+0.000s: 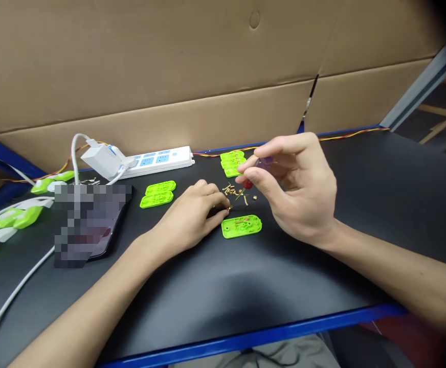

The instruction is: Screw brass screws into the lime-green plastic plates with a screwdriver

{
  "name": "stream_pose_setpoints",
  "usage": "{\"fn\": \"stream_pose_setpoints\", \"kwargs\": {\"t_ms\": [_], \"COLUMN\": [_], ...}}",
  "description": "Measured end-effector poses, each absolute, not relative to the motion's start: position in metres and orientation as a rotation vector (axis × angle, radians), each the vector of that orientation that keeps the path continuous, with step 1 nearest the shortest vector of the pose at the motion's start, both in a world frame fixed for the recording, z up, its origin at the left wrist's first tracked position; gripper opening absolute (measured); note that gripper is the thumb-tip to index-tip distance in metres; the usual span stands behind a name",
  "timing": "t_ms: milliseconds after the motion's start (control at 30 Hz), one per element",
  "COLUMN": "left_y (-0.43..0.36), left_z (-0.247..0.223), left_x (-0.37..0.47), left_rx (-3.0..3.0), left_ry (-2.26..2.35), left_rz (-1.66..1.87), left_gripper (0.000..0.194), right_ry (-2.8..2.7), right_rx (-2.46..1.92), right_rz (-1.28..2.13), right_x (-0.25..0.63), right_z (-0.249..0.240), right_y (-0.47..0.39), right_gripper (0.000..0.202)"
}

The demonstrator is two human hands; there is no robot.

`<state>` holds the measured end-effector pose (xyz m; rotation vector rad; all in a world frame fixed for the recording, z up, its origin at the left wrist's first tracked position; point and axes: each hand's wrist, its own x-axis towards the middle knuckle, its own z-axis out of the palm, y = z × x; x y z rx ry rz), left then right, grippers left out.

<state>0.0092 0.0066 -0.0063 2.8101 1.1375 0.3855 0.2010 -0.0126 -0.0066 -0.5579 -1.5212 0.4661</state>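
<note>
My right hand (pixel 299 189) pinches a small screwdriver (pixel 248 184) with a red and purple handle. Its thin shaft slants down to the left, the tip close to a small brass piece (pixel 229 207). The fingertips of my left hand (pixel 198 212) are closed on that brass piece at the table surface. Just in front lies a bright green plastic shell half (pixel 242 227), open side up, with a copper-coloured strip inside. Behind the screwdriver tip, several loose brass parts (pixel 230 191) are scattered, partly hidden by my right hand.
More green shells (pixel 157 194) lie left of centre, others (pixel 232 162) at the back. A white power strip (pixel 161 160) with plugged-in chargers stands near the cardboard wall (pixel 169 66). A dark tablet-like device (pixel 111 220), partly blurred out, and white cables occupy the left. A blue edge (pixel 253 335) borders the front.
</note>
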Motion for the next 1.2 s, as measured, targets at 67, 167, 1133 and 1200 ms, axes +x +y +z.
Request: {"fn": "stream_pose_setpoints", "kwargs": {"t_ms": [67, 167, 1133, 1200], "left_y": [0.0063, 0.006, 0.0058, 0.0062], "left_z": [-0.0063, -0.0063, -0.0042, -0.005], "left_x": [0.01, 0.0109, 0.0156, 0.0154], "left_rx": [2.799, 2.776, 2.653, 2.65], "left_ry": [1.133, 1.127, 1.198, 1.199], "left_rz": [0.395, 0.404, 0.446, 0.45], "left_gripper": [0.015, 0.014, 0.011, 0.011], "right_ry": [-1.522, -1.535, -1.814, -1.798], "right_rx": [-0.556, -0.543, -0.595, -0.611], "right_rz": [0.487, 0.48, 0.364, 0.297], "right_x": [0.2007, 0.2009, 0.1972, 0.1958], "right_z": [-0.0067, -0.0079, -0.0035, -0.0031], "right_y": [-0.0129, -0.0121, -0.011, -0.0087], "right_gripper": [0.021, 0.021, 0.039, 0.036]}}
